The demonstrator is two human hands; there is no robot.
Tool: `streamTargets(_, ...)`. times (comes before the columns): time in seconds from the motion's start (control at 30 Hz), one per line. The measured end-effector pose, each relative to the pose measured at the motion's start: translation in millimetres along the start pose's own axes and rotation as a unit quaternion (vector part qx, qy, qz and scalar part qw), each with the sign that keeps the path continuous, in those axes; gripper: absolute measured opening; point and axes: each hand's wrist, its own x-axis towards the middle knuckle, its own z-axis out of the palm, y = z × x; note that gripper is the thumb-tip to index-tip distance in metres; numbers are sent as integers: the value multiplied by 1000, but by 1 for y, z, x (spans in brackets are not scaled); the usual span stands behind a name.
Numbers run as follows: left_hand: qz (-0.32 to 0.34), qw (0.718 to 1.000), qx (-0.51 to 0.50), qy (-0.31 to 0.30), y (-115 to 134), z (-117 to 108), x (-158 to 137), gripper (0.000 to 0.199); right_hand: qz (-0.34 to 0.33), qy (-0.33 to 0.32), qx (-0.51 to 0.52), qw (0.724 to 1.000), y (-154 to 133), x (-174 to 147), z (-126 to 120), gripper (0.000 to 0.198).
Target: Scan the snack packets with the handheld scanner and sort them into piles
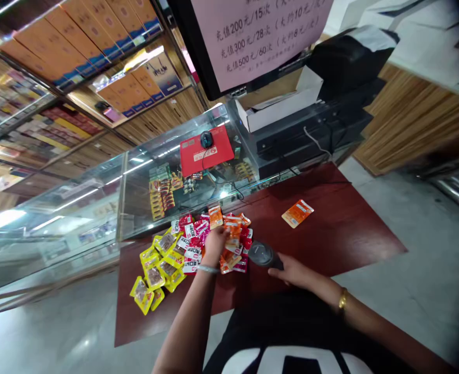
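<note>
My right hand (293, 271) is closed round the handle of a dark grey handheld barcode scanner (262, 254), its broad head pointing left toward the packets. My left hand (214, 243) reaches into a heap of small snack packets, fingers closed at an orange packet (233, 231); its fingertips are partly hidden. Beside that hand lie pink and white packets (192, 253), and farther left a pile of yellow packets (155, 277) with clear windows. A single orange packet (298, 213) lies apart on the dark red tabletop (330, 228), to the right of the scanner.
Behind the tabletop stands a glass display case (135, 208) with a red mat (217, 156) and a black mouse (206, 139) on top. A monitor (209, 78) bearing a pink price sheet, an open white box (268, 117) and loose cables are at the back. Shelves (65, 98) hold boxed goods.
</note>
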Motion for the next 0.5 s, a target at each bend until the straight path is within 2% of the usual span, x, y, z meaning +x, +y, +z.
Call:
streamTargets(0.07,-13,987,85,138,-8,-13,-1,35,-19,4,-4,1000,2,0,-1,59)
streamTargets(0.1,-9,976,111,186,-6,-15,1,42,-18,8,-4,1000,4,-1,-2,59)
streamTargets(0.13,3,970,125,209,0,-13,3,46,-11,13,0,1000,7,-3,-5,60)
streamTargets(0.17,25,971,130,201,11,-7,5,48,1,19,7,1000,9,-6,-8,60)
streamTargets(0.23,96,979,122,131,43,15,11,45,18,42,30,998,16,-13,-16,60)
streamTargets(0.33,197,973,115,39,107,63,16,44,35,80,63,994,30,-25,-31,61)
streamTargets(0.43,235,964,125,-14,166,108,15,49,74,106,78,989,50,-38,-45,62)
streamTargets(0.5,244,960,131,-30,194,129,14,54,98,128,89,983,61,-46,-51,64)
